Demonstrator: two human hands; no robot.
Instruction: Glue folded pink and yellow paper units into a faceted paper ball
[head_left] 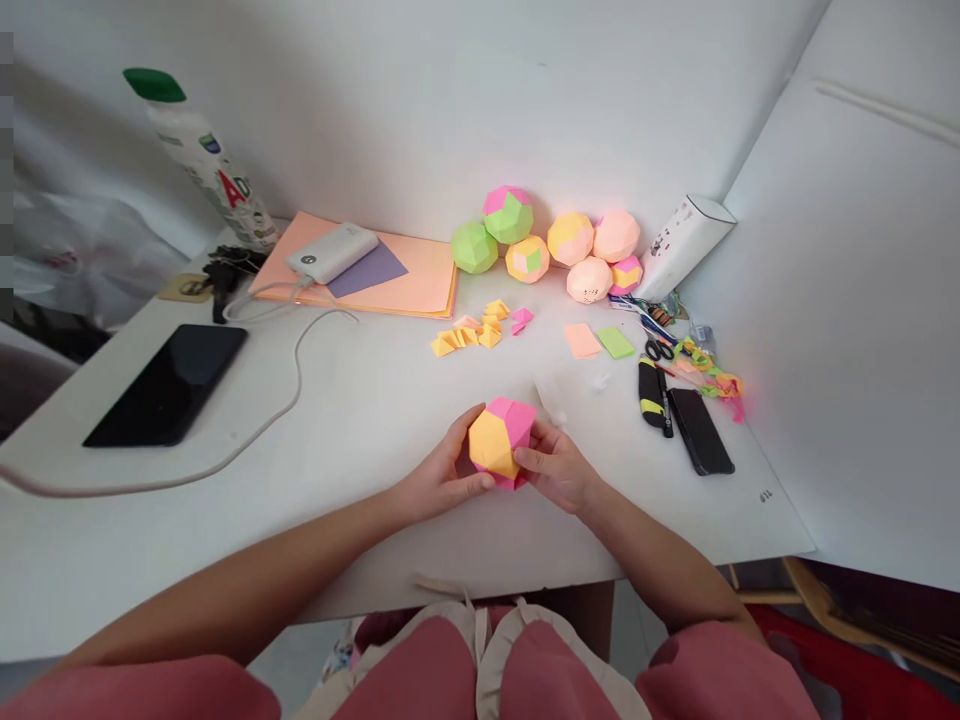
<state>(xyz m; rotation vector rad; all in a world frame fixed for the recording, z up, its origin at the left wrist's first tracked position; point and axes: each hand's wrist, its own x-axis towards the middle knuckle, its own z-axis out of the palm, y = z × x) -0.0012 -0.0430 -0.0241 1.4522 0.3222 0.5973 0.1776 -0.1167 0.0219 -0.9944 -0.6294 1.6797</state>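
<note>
Between my two hands, just above the front of the white table, is a folded-paper ball (493,444) with yellow-orange and pink faces. My left hand (444,472) grips its left side, thumb low at the front and fingers behind. On the right side my right hand (556,466) holds it, thumb pressed on the front and fingers partly hidden behind. Beyond the ball lie several folded yellow-orange paper pieces (465,334) and a small pink folded piece (521,319). Two flat paper stacks, one peach (583,341) and one green (616,343), rest farther right.
Several finished paper balls (508,214) sit against the back wall. A power bank (333,252) lies on orange sheets (420,275), its cable (298,375) crossing the left side near a black tablet (169,385). Scissors (658,349), a cutter (651,391) and a phone (701,432) are at right.
</note>
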